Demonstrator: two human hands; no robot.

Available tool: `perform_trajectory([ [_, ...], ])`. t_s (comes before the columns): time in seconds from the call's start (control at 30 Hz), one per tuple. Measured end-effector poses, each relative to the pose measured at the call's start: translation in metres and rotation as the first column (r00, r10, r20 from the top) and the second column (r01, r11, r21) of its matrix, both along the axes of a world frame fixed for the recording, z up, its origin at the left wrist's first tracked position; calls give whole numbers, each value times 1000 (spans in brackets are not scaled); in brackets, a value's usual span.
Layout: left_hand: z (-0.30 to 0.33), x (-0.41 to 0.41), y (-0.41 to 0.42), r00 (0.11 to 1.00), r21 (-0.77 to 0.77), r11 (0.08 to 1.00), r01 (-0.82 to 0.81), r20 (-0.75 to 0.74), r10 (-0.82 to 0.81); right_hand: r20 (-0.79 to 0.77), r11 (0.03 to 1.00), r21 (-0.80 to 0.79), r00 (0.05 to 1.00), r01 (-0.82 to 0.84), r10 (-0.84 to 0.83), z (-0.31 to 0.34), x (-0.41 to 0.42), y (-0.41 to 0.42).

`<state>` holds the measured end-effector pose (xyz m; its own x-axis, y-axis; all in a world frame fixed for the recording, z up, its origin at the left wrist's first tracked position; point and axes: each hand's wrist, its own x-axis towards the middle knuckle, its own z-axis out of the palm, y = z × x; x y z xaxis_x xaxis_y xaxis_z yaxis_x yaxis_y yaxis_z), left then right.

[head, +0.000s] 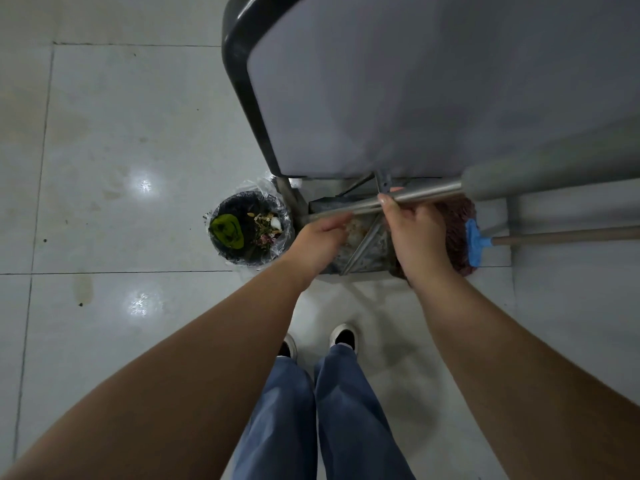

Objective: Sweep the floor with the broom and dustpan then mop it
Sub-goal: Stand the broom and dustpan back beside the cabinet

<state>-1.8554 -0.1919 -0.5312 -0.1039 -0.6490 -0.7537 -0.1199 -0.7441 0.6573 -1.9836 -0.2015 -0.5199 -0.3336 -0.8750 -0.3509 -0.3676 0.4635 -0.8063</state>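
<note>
We see a black bin (250,227) lined with a clear bag on the tiled floor (138,133), just beside the leg of the grey table (433,81). In it lie a green crumpled thing, some dried scraps and a white bit.

To its right, under the table edge, stands a metal dustpan (360,251), its tray holding grey dust and a pale smear of dirt. Its steel handle (426,192) slants up to the right and ends in a grey sleeve.

Our right hand (417,233) reaches forward, arm nearly straight, and its grip is closed round the steel handle, thumb and fingertips wrapped over the bar. Our left hand (320,242) stretches beside it, fingers curled at the lower end of the same handle; we cannot tell whether this grip truly clasps the bar or only touches it.

Behind the right hand lies a mop (457,233) with reddish-brown strands, a blue clamp and a wooden stick running off to the right, resting on the floor against the dustpan.

Below, our blue trousers and two shoes (343,337) stand on the floor.
</note>
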Motion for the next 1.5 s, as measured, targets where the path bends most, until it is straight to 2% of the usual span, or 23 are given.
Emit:
perform_trajectory([
  [0.23,1,-13,-3,1000,-15,1000,20,-14,-20,44,975,218,998,35,-45,-11,-13,3],
  [0.37,-2,-16,-5,1000,-8,1000,4,-21,-4,134,969,236,986,65,-99,-16,-10,7],
  [0.63,-4,-14,-1,1000,-21,1000,11,-7,-11,184,976,212,980,42,-83,-17,-7,19],
  [0.77,-3,-11,4,1000,-20,1000,13,-13,-13,220,962,268,969,48,-110,-16,-10,25],
  [0.9,8,-9,10,1000,-29,999,25,0,-25,186,963,265,977,53,-105,-3,-16,31],
  [1.03,20,-10,11,999,-30,999,31,-6,-31,136,967,220,977,131,-163,5,-22,34],
  [1.2,23,-12,15,999,-53,998,46,-23,-47,85,973,203,988,109,-128,8,-35,31],
  [1.37,18,-13,25,998,-49,996,69,-4,-69,181,975,170,968,142,-173,6,-33,47],
  [1.43,17,-15,27,997,-43,996,72,-11,-73,101,981,136,983,138,-152,7,-33,48],
  [1.5,17,-14,27,997,-41,997,72,8,-72,-67,993,112,997,48,-40,14,-33,45],
])
